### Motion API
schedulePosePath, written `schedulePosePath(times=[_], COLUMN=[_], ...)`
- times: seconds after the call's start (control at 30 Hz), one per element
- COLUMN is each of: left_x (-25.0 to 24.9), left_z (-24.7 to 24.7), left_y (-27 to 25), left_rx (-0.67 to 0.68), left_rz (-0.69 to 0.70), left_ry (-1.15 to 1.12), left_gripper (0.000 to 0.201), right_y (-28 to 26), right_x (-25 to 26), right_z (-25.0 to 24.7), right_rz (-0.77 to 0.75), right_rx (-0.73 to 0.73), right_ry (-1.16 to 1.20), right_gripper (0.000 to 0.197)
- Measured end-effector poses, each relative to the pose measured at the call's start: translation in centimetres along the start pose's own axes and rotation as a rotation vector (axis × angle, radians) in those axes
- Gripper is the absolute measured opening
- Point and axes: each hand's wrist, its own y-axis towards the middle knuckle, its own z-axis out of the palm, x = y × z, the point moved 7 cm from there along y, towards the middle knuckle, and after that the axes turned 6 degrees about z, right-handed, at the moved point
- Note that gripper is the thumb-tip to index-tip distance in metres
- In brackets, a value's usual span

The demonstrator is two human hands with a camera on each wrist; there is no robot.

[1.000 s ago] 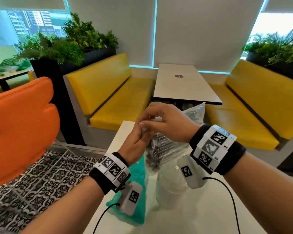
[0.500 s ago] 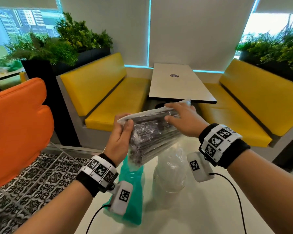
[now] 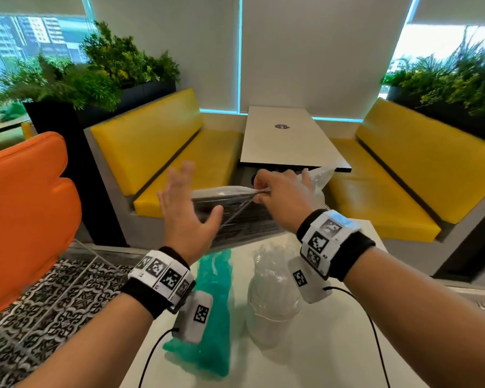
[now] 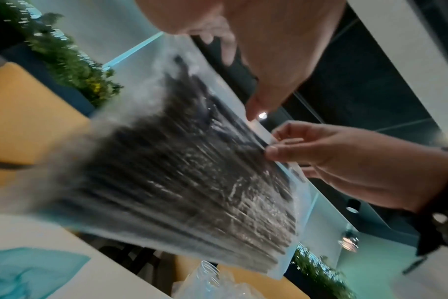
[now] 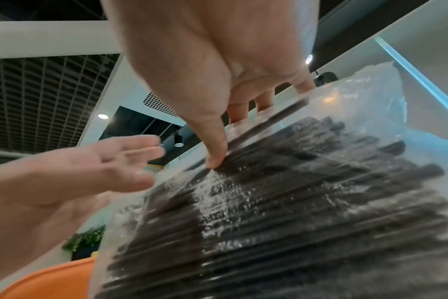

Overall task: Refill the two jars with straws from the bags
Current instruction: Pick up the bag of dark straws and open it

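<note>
A clear bag of black straws hangs in the air above the white table, lying nearly level. My right hand pinches the film at the bag's top edge, thumb pressed on the plastic. My left hand is open with fingers spread beside the bag's left end; its thumb is close to the film. Below stand a clear jar with clear plastic bunched in its top, and a teal bag of straws lying on the table. No second jar shows.
An orange chair stands at the left over a patterned floor. Yellow benches and another white table lie beyond the table's far edge. Cables run from both wrist units across the table.
My left hand has let go of the bag's left end and opened. The right hand moved from the bag's right end to pinching the top edge. The bag sank slightly.
</note>
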Motion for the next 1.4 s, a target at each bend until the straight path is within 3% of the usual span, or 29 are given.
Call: schedulePosePath(times=[0.07, 0.13, 0.23, 0.33, 0.43, 0.53, 0.63, 0.77, 0.87, 0.97, 1.17, 1.27, 1.4], left_x=[-1.9, -2.4, -2.2, -1.6, 0.6, 2.5, 3.1, 4.5, 5.0, 3.9, 0.1, -0.1, 1.0], left_z=[1.2, 2.5, 3.2, 3.3, 2.7, 2.1, 2.1, 2.8, 3.1, 3.4, 1.7, 1.3, 1.2], left_y=[0.6, 1.0, 1.3, 1.3, 1.4, 1.3, 1.0, 0.5, 0.2, 0.4, 2.4, 2.9, 2.3], left_rx=[0.133, 0.254, 0.327, 0.328, 0.276, 0.249, 0.258, 0.339, 0.405, 0.434, 0.264, 0.234, 0.212], left_rz=[0.084, 0.072, 0.044, 0.039, -0.044, -0.142, -0.192, -0.214, -0.206, -0.224, -0.162, -0.164, -0.217], left_ry=[0.178, 0.343, 0.461, 0.405, 0.296, 0.15, 0.105, 0.121, 0.128, -0.053, -0.519, -0.559, -0.568], left_gripper=[0.076, 0.075, 0.059, 0.036, 0.022, 0.018, 0.015, 0.016, 0.019, 0.011, 0.022, 0.021, 0.011], right_y=[-0.2, -0.4, -0.7, -1.1, -1.2, -0.9, -0.2, 0.4, 0.6, 0.7, 0.5, 0.4, 0.0], right_x=[1.1, 2.0, 2.6, 1.7, -1.0, -4.4, -5.8, -4.7, -2.4, -0.4, 3.3, 4.1, 4.6], right_z=[0.3, 0.2, -0.2, -0.9, -2.8, -3.4, -2.1, -2.2, -2.0, -1.6, 1.4, 2.4, 2.5], right_rz=[-0.032, -0.057, -0.084, -0.075, 0.007, 0.157, 0.273, 0.204, 0.112, 0.04, -0.078, -0.119, -0.183], right_rx=[-0.011, -0.03, -0.027, -0.087, -0.268, -0.238, -0.105, -0.135, -0.087, -0.044, 0.087, 0.164, 0.221], right_ry=[-0.014, 0.026, 0.05, -0.026, -0.022, 0.277, 0.685, 0.758, 0.757, 0.717, 0.617, 0.566, 0.471], right_gripper=[0.008, 0.008, 0.01, 0.025, 0.049, 0.078, 0.061, 0.035, 0.022, 0.021, 0.018, 0.012, 0.023])
